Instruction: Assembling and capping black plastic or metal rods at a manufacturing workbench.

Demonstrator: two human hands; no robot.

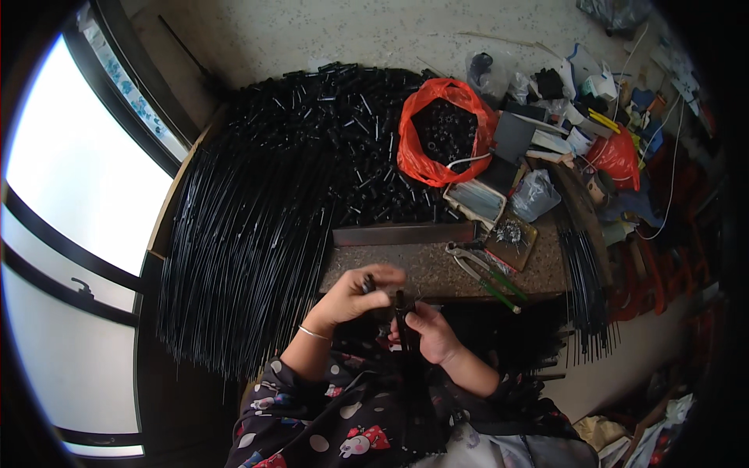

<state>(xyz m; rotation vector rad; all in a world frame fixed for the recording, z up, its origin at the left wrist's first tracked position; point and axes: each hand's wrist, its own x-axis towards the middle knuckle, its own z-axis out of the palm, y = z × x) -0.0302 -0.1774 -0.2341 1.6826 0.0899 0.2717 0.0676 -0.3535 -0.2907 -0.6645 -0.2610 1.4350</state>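
Over the table's front edge my left hand (pixel 353 298) is curled, with a small black tubular piece (pixel 368 284) between its fingers. Close beside it, to the right, my right hand (pixel 434 334) wraps its thumb and fingers round an upright black rod-like piece (pixel 401 310). The lower end of that piece is lost against the dark patterned clothing. A pair of pliers (pixel 485 279) with green handles lies on the tabletop, beyond my right hand. Behind both hands is a dark metal bar (pixel 402 234).
Long thin black rods (pixel 242 257) overhang the table's left side; more rods (pixel 587 288) hang at the right. Short black tubes (pixel 335 125) pile up behind. A red plastic bag (pixel 407 144) holds black parts. A shallow tray (pixel 527 248) contains small metal pieces.
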